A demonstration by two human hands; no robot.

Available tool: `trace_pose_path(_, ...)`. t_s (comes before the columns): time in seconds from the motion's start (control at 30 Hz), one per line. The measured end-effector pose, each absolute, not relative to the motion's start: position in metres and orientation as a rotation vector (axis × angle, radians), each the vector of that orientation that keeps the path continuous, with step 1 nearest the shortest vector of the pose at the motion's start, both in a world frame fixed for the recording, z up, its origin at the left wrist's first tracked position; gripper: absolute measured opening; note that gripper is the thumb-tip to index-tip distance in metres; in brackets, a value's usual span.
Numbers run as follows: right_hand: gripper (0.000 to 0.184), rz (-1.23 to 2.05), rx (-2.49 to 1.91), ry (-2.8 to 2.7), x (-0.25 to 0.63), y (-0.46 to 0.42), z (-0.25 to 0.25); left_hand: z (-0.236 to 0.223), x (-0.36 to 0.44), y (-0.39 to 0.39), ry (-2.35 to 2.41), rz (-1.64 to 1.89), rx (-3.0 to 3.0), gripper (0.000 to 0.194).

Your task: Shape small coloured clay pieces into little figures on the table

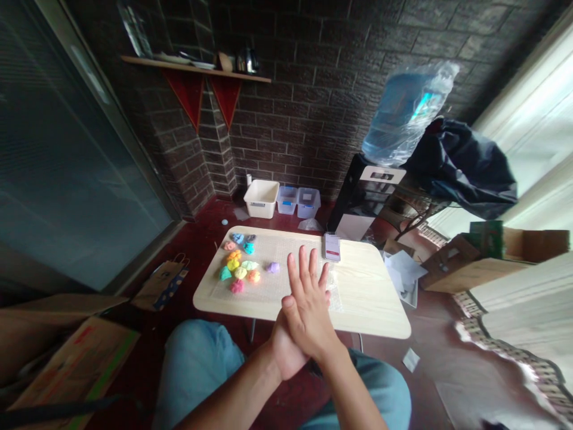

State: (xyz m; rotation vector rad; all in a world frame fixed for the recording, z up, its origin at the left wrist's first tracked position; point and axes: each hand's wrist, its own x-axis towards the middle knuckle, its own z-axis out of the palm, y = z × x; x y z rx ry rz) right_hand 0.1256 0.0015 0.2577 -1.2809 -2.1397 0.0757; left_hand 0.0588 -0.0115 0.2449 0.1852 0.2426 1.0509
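My right hand [308, 304] lies over my left hand [286, 349], palm against palm, above the front of the table. The right fingers are stretched out and slightly spread, with the back of the hand toward me. Most of the left fingers are hidden behind it; only small fingertips peek out at its right edge. Whether anything is between the palms cannot be seen. On the table, left of my hands, sits a small purple lump [273, 267] of soft modelling material. Farther left are several similar lumps, among them a pink one [237, 286], a yellow one [233, 263] and a blue one [248, 248].
A transparent textured mat covers part of the pale table [376, 292]. A phone [332, 247] lies at its far edge. Beyond stand a white bin [262, 200], clear tubs [308, 204] and a water dispenser [371, 197]. Cardboard boxes [474, 269] flank the table on both sides.
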Motion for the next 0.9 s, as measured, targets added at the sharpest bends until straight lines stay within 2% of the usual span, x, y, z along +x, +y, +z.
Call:
trace_pose_path(0.13, 0.056, 0.121, -1.391, -2.046, 0.141, 0.01, 0.25, 0.254, 0.047, -0.005, 0.126, 0.874, 0.15, 0.053)
trace_pose_path(0.23, 0.051, 0.22, -1.417, -1.984, 0.145, 0.011, 0.245, 0.253, 0.037, 0.004, 0.176, 0.809, 0.051, 0.044)
trace_pose_path(0.33, 0.048, 0.411, -1.395, -1.833, 0.148, 0.013, 0.246, 0.243, 0.033, 0.014, 0.295, 0.807, -0.068, 0.03)
trace_pose_path(0.47, 0.04, 0.584, -1.342, -1.609, 0.158, 0.015, 0.244, 0.235, 0.031, 0.022, 0.37, 0.886, -0.116, 0.027)
trace_pose_path(0.67, 0.017, 0.376, -1.222, -1.687, 0.161, 0.001, 0.236, 0.248, 0.024, 0.027, 0.312, 0.848, 0.016, 0.045)
trace_pose_path(0.9, 0.02, 0.244, -1.192, -1.818, 0.149, -0.01, 0.241, 0.264, 0.023, 0.026, 0.366, 0.836, 0.1, 0.046)
